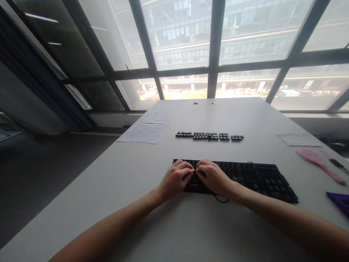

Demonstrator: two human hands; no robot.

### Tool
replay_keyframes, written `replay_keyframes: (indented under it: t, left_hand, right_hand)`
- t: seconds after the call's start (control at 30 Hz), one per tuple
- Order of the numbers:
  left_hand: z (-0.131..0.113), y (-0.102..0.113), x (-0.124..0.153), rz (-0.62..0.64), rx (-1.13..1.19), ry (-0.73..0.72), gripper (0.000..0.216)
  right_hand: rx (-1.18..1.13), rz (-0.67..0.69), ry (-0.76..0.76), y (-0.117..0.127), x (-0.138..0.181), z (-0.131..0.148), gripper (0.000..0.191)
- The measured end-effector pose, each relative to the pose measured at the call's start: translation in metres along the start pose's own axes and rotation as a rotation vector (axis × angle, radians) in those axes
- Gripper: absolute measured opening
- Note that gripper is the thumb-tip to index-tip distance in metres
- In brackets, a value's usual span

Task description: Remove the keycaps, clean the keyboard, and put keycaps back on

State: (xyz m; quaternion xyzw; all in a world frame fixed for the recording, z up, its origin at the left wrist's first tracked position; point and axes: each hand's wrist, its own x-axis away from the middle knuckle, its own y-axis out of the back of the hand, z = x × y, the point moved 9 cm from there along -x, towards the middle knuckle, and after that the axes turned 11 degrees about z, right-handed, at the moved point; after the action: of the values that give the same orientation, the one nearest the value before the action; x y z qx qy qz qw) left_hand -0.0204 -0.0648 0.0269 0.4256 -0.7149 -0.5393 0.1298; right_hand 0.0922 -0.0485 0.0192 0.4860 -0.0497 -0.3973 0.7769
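Note:
A black keyboard (256, 178) lies on the white table (191, 225) in front of me. Both my hands rest on its left end, knuckles up, fingers curled and meeting in the middle. My left hand (176, 178) and my right hand (214, 176) pinch at something small between their fingertips, too small to name. Farther back, rows of loose black keycaps (209, 136) lie lined up on the table.
Sheets of paper (144, 133) lie at the back left, another sheet (298, 139) at the right. A pink brush (319, 163) and a purple cloth (339, 200) sit near the right edge. Large windows stand behind the table.

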Motion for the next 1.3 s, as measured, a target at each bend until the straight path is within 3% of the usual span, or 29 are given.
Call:
replay_keyframes:
  t: [0.47,0.87,1.0,1.13,1.3]
  left_hand:
    - [-0.013,-0.005,0.002,0.028,-0.151,-0.078,0.021]
    - [-0.003,-0.004,0.000,0.022,-0.045,0.017,0.020]
    - [0.018,0.012,-0.019,0.015,0.027,0.078,0.019]
    - [0.058,0.030,-0.063,-0.073,-0.055,0.123,0.022]
    - [0.113,0.020,-0.126,-0.051,-0.199,0.219,0.018]
  right_hand:
    - [0.145,0.040,-0.011,-0.006,0.006,0.010,0.022]
    - [0.139,0.061,-0.020,-0.005,0.006,0.010,0.018]
    - [0.104,0.028,-0.136,0.018,0.000,-0.009,0.013]
    - [0.231,-0.032,-0.231,0.049,-0.032,-0.048,0.020]
    - [0.442,0.007,-0.311,0.055,-0.086,-0.106,0.024]
